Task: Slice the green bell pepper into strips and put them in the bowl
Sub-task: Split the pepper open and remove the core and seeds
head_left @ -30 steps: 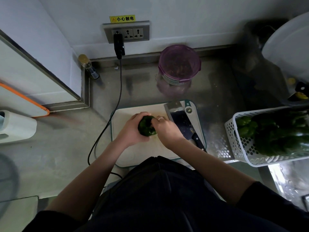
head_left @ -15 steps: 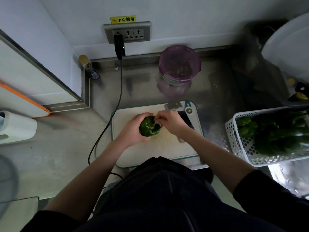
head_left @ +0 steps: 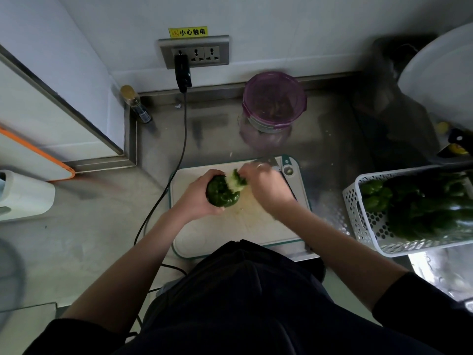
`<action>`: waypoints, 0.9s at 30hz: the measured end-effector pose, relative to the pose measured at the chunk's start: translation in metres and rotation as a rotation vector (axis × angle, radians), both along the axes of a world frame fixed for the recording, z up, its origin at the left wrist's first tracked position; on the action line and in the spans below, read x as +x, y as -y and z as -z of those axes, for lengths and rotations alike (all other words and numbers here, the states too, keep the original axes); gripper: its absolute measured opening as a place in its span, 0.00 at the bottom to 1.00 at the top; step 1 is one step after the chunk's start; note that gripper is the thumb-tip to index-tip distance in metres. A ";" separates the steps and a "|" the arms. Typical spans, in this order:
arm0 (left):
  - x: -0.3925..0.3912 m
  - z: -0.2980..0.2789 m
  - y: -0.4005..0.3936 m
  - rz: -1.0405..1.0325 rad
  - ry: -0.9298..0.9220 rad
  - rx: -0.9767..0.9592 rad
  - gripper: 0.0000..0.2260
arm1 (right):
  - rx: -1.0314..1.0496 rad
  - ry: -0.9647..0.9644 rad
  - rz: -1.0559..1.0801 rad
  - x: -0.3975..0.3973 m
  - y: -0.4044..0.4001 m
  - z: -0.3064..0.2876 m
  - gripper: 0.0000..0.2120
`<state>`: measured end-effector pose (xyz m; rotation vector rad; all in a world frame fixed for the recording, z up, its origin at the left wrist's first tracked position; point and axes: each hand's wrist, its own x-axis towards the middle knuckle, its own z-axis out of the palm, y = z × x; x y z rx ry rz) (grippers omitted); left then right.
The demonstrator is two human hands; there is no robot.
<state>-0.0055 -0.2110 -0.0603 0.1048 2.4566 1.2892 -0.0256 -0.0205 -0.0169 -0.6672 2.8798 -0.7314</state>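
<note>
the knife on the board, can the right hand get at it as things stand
Probably not right away. The right hand is pinching the pale core out of the green bell pepper, and it covers most of the knife.

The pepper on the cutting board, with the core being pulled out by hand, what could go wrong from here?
1. The right hand tugs the pale core from the pepper directly over the knife; a slip could hit the blade.
2. Seeds may scatter across the cutting board.
3. The black cable runs beside the board's left edge and could snag.
</note>
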 end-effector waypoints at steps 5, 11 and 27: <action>0.003 0.000 -0.002 0.001 -0.002 0.040 0.37 | -0.301 0.237 0.321 -0.010 -0.013 -0.001 0.06; 0.005 0.000 0.006 0.018 -0.050 -0.037 0.41 | -0.633 0.644 0.560 -0.003 -0.017 0.019 0.06; 0.017 -0.002 0.012 -0.082 -0.019 -0.084 0.41 | -0.451 0.476 0.565 0.001 -0.027 0.016 0.07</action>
